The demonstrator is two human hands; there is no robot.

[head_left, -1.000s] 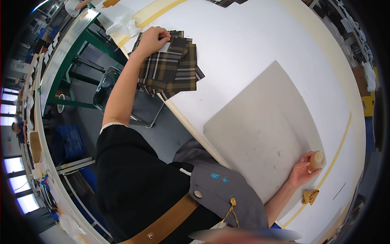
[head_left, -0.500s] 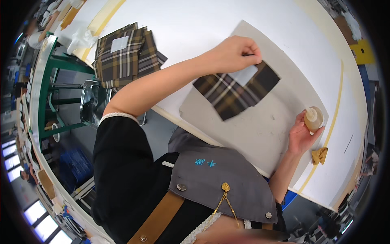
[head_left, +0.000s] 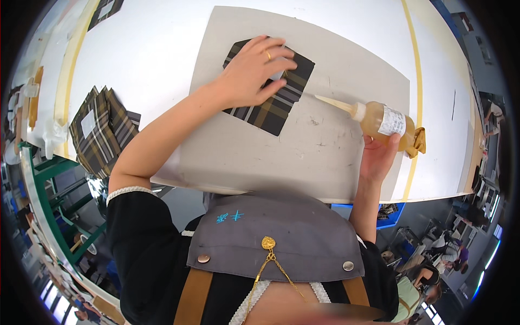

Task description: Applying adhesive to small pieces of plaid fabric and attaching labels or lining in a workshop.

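Observation:
My left hand [head_left: 252, 73] lies over a dark plaid fabric piece [head_left: 273, 115], its fingers spread across the cloth. Under those fingers a pale patch on the piece shows only in part. The cloth rests flat on a grey board [head_left: 260, 165]. On the right, my right hand [head_left: 380, 157] grips a squeeze bottle [head_left: 374, 120] of amber liquid with a white label. The bottle is tilted, and its long pointed nozzle [head_left: 333, 103] points left toward the fabric, apart from it.
At the table's left edge lies a stack of plaid pieces [head_left: 103, 135]. Another plaid piece [head_left: 104, 12] is at the far left. A crumpled mustard cloth [head_left: 417, 142] sits beyond the bottle. Yellow tape [head_left: 415, 70] runs along the white table. Below the right edge hangs a blue bin [head_left: 391, 216].
My left hand has laid the plaid piece down on the board and spread its fingers over it. The bottle has tipped over, its nozzle turned toward the cloth. The whole view has shifted.

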